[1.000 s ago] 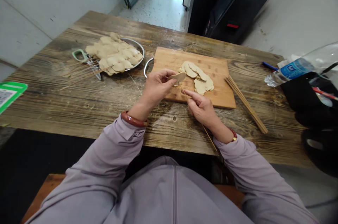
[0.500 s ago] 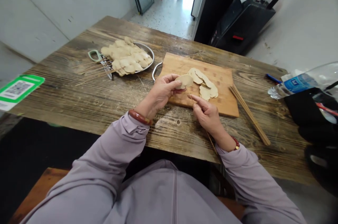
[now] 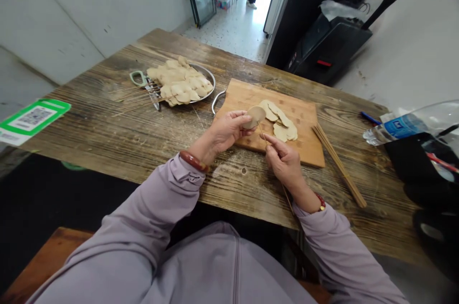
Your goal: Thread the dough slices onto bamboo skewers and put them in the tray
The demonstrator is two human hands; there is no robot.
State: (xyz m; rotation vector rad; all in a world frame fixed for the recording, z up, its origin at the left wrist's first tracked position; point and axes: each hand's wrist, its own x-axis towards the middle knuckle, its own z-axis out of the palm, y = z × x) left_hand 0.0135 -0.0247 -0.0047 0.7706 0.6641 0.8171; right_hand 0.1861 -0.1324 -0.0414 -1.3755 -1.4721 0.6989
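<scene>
Between the thumb and fingers of my left hand [image 3: 229, 131] is a thin, round, pale beige slice [image 3: 257, 115]. My right hand [image 3: 284, 160] pinches a thin wooden skewer [image 3: 263, 133], its tip at the lower edge of that slice; whether it has pierced it I cannot tell. Both hands are over the near edge of a wooden cutting board [image 3: 304, 144], where several loose slices [image 3: 285, 127] lie overlapped. To the left, a round metal plate [image 3: 211, 79] bears a pile of skewered slices [image 3: 179, 81], the sticks pointing left.
Scissors [image 3: 136, 78] with pale green handles lie beside the plate. A bundle of skewers [image 3: 340, 168] rests right of the board. Further right are a plastic bottle [image 3: 398, 127] and a black object [image 3: 409, 156]. A green QR-code card [image 3: 36, 120] is at the table's left edge.
The slice in my left hand has turned so its round face shows more. My right hand still pinches the skewer below it. The whole view has shifted slightly.
</scene>
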